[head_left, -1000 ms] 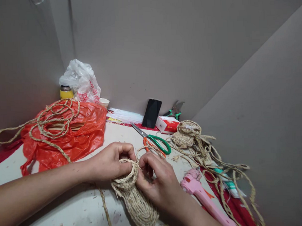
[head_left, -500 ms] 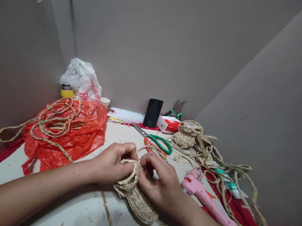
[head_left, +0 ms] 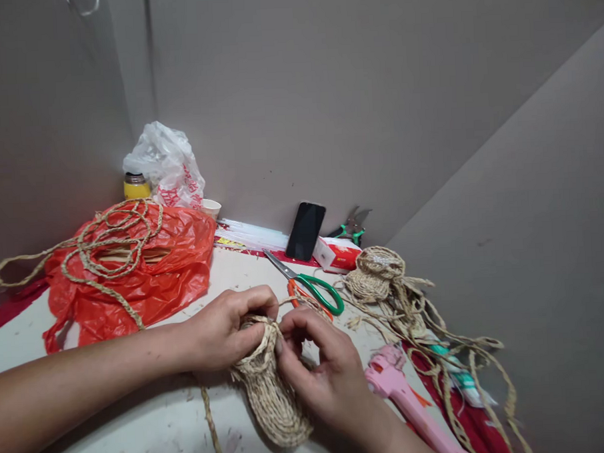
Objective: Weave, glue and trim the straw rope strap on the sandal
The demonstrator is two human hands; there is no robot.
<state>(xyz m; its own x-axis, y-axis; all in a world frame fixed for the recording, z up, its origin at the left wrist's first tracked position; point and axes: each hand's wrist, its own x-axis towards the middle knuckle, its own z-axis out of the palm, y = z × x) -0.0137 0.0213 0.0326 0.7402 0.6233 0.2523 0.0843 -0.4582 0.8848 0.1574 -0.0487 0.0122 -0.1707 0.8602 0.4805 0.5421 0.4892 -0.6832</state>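
Tan, slipper-shaped braided-straw piece [head_left: 274,408] held over white tabletop [head_left: 160,419]. My left hand [head_left: 229,333] pinches its rim; my right hand [head_left: 328,369] pinches just beside, seemingly on the same rim, fingertips partly hidden.

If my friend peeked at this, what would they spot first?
Probably the bright red plastic bag on the left, with braided straw cord looped on top. Next, the woven straw piece in the lower middle, gripped by the left hand, the right hand at its rim. The pink glue gun stands out at lower right.
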